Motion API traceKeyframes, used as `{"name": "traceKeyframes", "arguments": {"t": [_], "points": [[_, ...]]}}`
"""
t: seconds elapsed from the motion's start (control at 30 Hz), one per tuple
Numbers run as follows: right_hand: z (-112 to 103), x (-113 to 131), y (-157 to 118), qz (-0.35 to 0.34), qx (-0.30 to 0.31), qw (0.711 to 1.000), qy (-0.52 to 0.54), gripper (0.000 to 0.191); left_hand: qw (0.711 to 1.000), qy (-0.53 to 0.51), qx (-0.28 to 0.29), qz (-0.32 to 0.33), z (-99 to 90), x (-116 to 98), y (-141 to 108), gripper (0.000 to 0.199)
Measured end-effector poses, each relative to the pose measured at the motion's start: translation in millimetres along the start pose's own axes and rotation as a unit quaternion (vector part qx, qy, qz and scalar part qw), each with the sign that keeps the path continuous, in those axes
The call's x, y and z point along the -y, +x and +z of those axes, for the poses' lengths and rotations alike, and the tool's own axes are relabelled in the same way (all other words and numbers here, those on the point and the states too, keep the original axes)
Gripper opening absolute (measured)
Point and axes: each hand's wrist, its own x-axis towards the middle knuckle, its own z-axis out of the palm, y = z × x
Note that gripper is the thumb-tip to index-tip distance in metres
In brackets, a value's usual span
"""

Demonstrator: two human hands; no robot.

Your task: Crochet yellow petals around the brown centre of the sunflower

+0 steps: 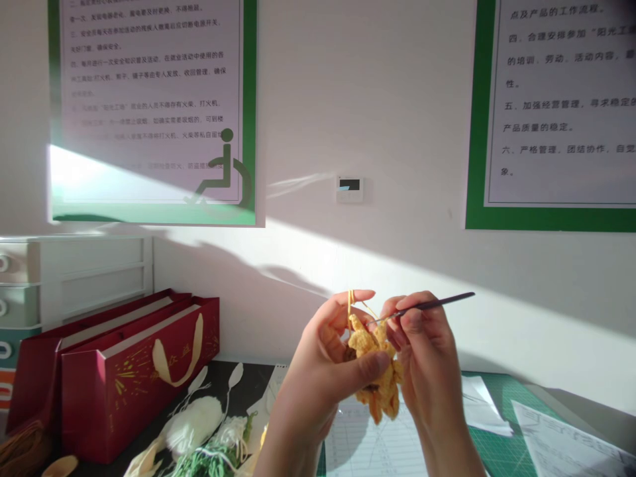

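My left hand (330, 361) pinches a yellow crocheted piece (385, 381) with petal-like points, its thumb pressed across the front. A strand of yellow yarn (350, 305) loops over the raised left index finger and runs to the work. In my right hand (424, 344) is a crochet hook (442, 301) with a dark handle, held like a pencil. The hook's thin metal end points left, at the upper edge of the crocheted piece. Both hands are raised above the table, close together. The hook's very tip is too small to make out.
Red gift bags (144, 371) stand at the left beside a stack of drawers (94, 271). White yarn (196, 424) and green yarn (209, 460) lie in front of them. Printed papers (561, 440) rest on a green cutting mat (497, 450). Behind is a wall with posters.
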Motion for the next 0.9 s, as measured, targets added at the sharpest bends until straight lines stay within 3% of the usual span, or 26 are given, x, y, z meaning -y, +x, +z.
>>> {"name": "traceKeyframes", "arguments": {"t": [0.3, 0.63, 0.9], "points": [[-13.8, 3.9, 3.6, -0.087, 0.066, 0.992, -0.070, 0.011, 0.998, 0.022, -0.026, 0.045, 7.7, -4.7, -5.0, 0.056], [-10.8, 0.6, -0.6, -0.103, 0.084, 0.988, -0.080, 0.006, 0.989, 0.023, -0.132, 0.063, 22.6, -0.1, -6.2, 0.026], [-6.3, 4.8, -5.0, -0.082, 0.084, 0.990, -0.072, 0.006, 0.989, 0.049, -0.127, 0.063, 26.9, 0.5, -5.4, 0.043]]}}
